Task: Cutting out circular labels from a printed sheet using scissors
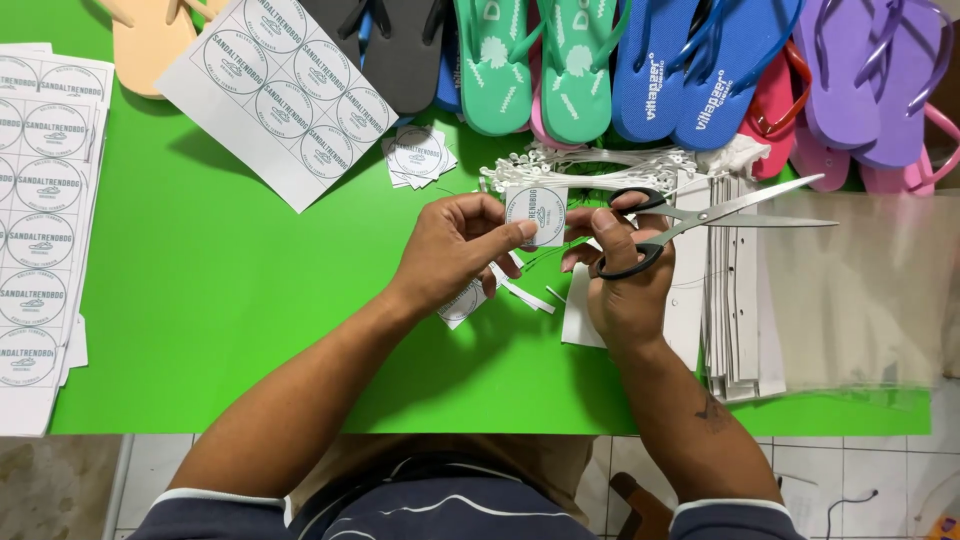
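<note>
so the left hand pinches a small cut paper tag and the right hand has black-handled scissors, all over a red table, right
Not quite: the table is bright green, not red, as the head view shows. The rest holds: the left hand pinches the small cut paper tag with a round printed emblem, and the right hand holds the black-handled steel scissors.

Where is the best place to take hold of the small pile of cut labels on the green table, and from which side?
Judging by its pose, pinch the pile of cut labels at its near, lower edge, coming from the person's side. It lies flat there, while the printed sheet and flip-flops crowd its far side.
</note>
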